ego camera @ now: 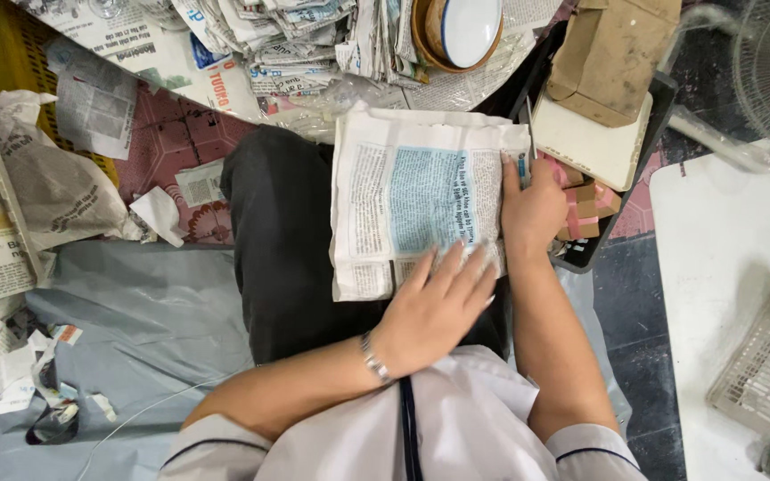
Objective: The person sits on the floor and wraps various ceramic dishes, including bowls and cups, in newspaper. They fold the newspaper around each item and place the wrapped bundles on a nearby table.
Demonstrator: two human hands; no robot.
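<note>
Newspaper [412,191] on lap under flat open left hand [434,307], right hand [532,209] gripping its edge.

A flat rectangular package wrapped in newspaper [421,200] lies on the person's lap at centre; its wrap is off-white with a pale blue printed panel. The left hand [434,307] lies flat on its near edge, and the right hand [532,209] grips its right edge. A brown cardboard box [612,53] sits at upper right, resting on a cream flat rectangular box [590,142]. Small pink cartons [585,209] lie just right of the right hand.
</note>
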